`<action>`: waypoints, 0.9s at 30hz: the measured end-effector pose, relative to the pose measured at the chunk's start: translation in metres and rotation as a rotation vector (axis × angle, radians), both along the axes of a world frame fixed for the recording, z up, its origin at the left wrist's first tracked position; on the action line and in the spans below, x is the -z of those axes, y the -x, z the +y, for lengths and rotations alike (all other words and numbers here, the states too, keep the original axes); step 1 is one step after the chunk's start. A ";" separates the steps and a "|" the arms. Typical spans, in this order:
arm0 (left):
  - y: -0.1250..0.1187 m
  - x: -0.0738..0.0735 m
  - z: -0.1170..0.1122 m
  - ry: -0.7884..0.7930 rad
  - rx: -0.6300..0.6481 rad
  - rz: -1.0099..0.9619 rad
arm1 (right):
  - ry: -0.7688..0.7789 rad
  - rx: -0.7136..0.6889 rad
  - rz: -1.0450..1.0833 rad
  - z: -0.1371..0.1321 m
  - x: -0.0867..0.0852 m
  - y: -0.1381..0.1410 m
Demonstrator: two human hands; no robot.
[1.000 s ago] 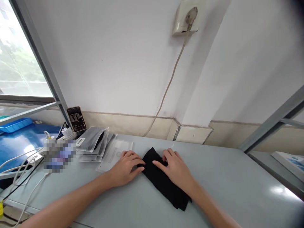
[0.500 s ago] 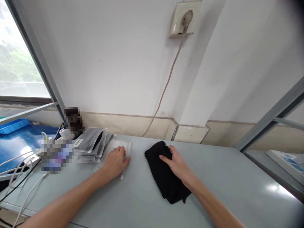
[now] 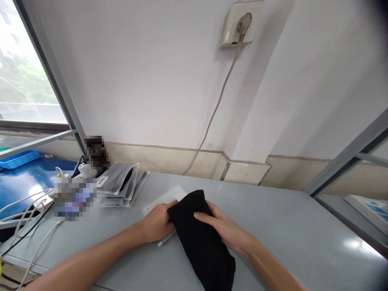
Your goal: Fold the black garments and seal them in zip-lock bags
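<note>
A folded piece of black cloth [image 3: 201, 238] hangs tilted in front of me, its lower end running out of the frame. My right hand [image 3: 222, 226] grips its right side, thumb on top and fingers behind. My left hand [image 3: 159, 222] is closed at the cloth's upper left corner, over a clear plastic zip bag [image 3: 154, 202]. The bag shows above and below that hand, with its white slider at the lower end. The cloth hides the left fingertips, so whether they also pinch the cloth is unclear.
A stack of grey-looking zip bags [image 3: 117, 182] with contents lies left on the grey table [image 3: 279, 226]. Beyond it are a blurred-out phone-like item [image 3: 75, 200], white cables [image 3: 36, 250] and a blue tray [image 3: 20, 159]. A wall socket [image 3: 242, 24] has a cord hanging down.
My left hand has moved right with the zip bag, which has turned. My right hand has raised the black cloth and brought it left, against my left hand.
</note>
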State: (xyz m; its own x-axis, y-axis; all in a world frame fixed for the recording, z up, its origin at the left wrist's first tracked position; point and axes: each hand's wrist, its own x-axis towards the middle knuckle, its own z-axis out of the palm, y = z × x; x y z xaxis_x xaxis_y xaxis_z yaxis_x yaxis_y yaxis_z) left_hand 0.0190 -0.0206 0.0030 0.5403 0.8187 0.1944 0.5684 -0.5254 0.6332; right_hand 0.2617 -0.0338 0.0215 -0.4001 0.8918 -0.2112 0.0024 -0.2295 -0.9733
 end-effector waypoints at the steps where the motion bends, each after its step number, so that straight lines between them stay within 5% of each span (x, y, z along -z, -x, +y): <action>1: -0.001 0.002 0.001 0.027 -0.064 -0.048 | -0.057 -0.006 -0.027 0.000 0.001 0.002; 4: -0.004 0.004 0.006 0.107 -0.364 -0.243 | -0.178 0.032 -0.081 0.005 0.003 0.004; 6: -0.006 0.003 0.008 0.138 -0.455 -0.371 | -0.193 0.058 -0.093 0.008 0.002 0.003; 13: -0.009 -0.002 -0.004 0.079 -0.198 -0.282 | -0.312 0.149 -0.114 0.008 0.001 0.007; 16: -0.008 0.003 -0.005 -0.091 -0.060 -0.159 | -0.361 0.050 -0.113 0.003 0.002 0.010; 19: -0.007 0.005 -0.005 -0.382 0.052 -0.084 | -0.210 -0.095 -0.094 -0.002 0.005 0.013; 21: -0.007 0.001 -0.006 -0.516 0.123 -0.065 | -0.046 -0.069 -0.065 -0.005 0.007 0.014; 27: -0.007 -0.014 -0.010 -0.468 0.135 -0.026 | 0.145 0.156 0.092 -0.004 0.013 0.017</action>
State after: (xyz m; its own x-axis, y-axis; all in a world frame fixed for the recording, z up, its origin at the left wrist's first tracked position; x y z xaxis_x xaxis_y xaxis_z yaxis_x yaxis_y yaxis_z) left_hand 0.0259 -0.0303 0.0173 0.6256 0.5633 0.5398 0.4625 -0.8250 0.3249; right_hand 0.2445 -0.0376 0.0084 -0.2829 0.9075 -0.3106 -0.1312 -0.3574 -0.9247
